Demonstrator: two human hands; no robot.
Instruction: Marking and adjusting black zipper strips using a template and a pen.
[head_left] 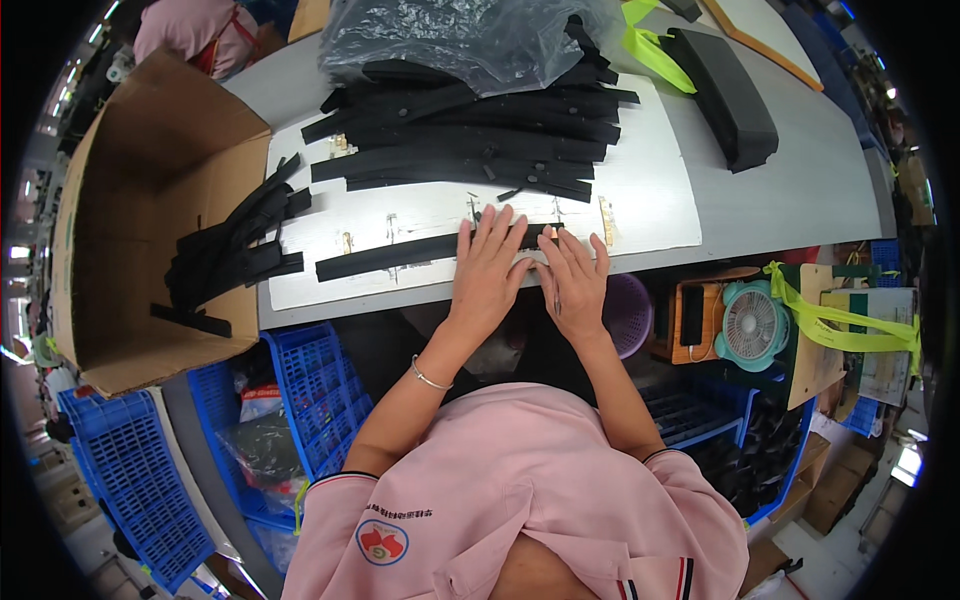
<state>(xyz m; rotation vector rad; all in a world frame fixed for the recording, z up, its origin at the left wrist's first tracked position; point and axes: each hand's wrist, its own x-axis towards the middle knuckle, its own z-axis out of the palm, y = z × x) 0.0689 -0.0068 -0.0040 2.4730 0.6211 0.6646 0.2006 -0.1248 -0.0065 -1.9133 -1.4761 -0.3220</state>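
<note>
A black fabric strip (390, 257) lies lengthwise near the front edge of a white board (650, 205). My left hand (487, 270) rests flat over its right part, fingers stretched out and apart. Close beside it, my right hand (577, 287) lies at the strip's right end, fingers spread and pointing away from me. A thin dark sliver shows by the right thumb; I cannot make out what it is. Beyond my hands, a pile of black strips (470, 130) covers the back of the board.
An open cardboard box (160, 130) holding more black strips stands left. Clear plastic sheeting (450, 40) lies behind the pile. A long dark grey block (722, 100) sits at the back right. Blue crates (320, 390) and a teal fan (755, 325) are below the table.
</note>
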